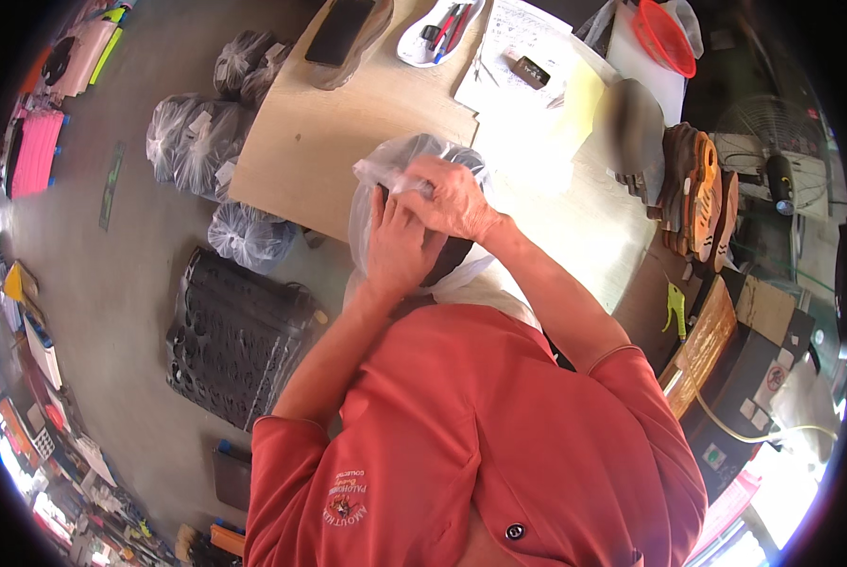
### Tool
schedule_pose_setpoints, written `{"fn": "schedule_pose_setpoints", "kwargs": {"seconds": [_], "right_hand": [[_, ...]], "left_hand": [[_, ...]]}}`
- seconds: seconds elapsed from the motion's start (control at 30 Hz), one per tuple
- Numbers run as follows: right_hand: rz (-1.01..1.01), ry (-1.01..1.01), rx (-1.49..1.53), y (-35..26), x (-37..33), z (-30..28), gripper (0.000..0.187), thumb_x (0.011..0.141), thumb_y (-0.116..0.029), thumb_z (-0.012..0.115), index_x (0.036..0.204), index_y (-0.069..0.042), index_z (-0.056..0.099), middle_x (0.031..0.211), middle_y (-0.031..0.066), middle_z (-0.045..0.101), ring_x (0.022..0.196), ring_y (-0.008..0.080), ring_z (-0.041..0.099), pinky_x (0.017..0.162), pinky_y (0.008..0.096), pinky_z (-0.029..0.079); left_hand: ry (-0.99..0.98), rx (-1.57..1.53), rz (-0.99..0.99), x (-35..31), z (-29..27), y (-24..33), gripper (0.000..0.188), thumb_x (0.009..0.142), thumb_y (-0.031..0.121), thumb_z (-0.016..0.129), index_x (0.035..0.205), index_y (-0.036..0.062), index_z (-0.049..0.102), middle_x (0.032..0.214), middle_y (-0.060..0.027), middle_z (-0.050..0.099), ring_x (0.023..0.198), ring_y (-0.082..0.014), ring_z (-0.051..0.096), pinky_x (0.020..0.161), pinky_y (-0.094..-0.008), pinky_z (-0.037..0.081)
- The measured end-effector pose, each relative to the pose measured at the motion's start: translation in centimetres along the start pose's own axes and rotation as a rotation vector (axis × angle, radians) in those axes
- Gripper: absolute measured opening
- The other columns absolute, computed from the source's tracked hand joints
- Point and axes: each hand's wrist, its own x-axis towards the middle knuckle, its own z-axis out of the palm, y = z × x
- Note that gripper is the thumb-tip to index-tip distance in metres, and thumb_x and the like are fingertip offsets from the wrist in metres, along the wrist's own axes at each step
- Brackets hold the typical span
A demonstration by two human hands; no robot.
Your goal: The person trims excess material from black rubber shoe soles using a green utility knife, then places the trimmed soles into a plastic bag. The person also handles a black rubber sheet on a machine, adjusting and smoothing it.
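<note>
Right hand [452, 198] pinches the film of a clear plastic bag [390, 161] at the near edge of the table [319, 156]. Left hand [397, 250] lies against the bag, its grip unclear. Beneath both hands, the bag surrounds a dark object [453, 260].

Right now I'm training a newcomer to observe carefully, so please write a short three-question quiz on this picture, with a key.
1. True or false: the left hand and the right hand both touch the clear plastic bag.
2. Which lies nearer the black phone: A, the white pen tray; B, the red bowl?
3. What colour is the wearer's shirt?

Key: 1. True. 2. A. 3. Red.
</note>
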Motion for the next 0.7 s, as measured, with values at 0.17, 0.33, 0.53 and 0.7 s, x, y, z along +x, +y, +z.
{"fn": "schedule_pose_setpoints", "kwargs": {"seconds": [0.17, 0.33, 0.53, 0.7], "right_hand": [[-0.042, 0.112, -0.041, 2.6, -1.4, 2.2, 0.020, 0.086, -0.021, 0.076, 0.088, -0.005, 0.064, 0.086, 0.0118, 0.067, 0.077, 0.0374, 0.068, 0.066, 0.0439, 0.054], [-0.161, 0.104, -0.159, 2.6, -2.0, 2.9, 0.016, 0.084, -0.018, 0.075, 0.087, -0.007, 0.065, 0.086, 0.0083, 0.067, 0.074, 0.0324, 0.069, 0.064, 0.0416, 0.056], [-0.210, 0.113, -0.193, 2.6, -1.9, 3.1, 0.015, 0.084, -0.017, 0.075, 0.087, -0.007, 0.065, 0.087, 0.0079, 0.066, 0.071, 0.0317, 0.068, 0.063, 0.0418, 0.056], [-0.211, 0.124, -0.161, 2.9, -2.1, 2.9, 0.015, 0.083, -0.017, 0.076, 0.087, -0.008, 0.065, 0.087, 0.0083, 0.066, 0.072, 0.0319, 0.068, 0.063, 0.0422, 0.056]], "left_hand": [[0.362, -0.135, -0.063, -3.4, -3.1, -1.2, 0.037, 0.094, 0.006, 0.072, 0.130, -0.0008, 0.065, 0.138, -0.0173, 0.062, 0.131, -0.0390, 0.056, 0.110, -0.0485, 0.045], [0.089, -0.637, -0.996, -8.4, -3.6, -2.2, 0.045, 0.093, 0.022, 0.079, 0.126, -0.0056, 0.065, 0.121, -0.0220, 0.071, 0.116, -0.0324, 0.068, 0.099, -0.0438, 0.052], [-0.033, -0.577, -1.016, -9.7, -4.5, -2.1, 0.032, 0.097, 0.024, 0.072, 0.107, -0.0067, 0.068, 0.095, -0.0131, 0.074, 0.082, -0.0199, 0.070, 0.075, -0.0348, 0.056], [0.235, -0.885, -1.032, -9.5, -7.6, 1.8, 0.013, 0.102, 0.011, 0.062, 0.110, 0.0003, 0.062, 0.094, -0.0025, 0.066, 0.081, -0.0104, 0.064, 0.072, -0.0276, 0.054]]}}
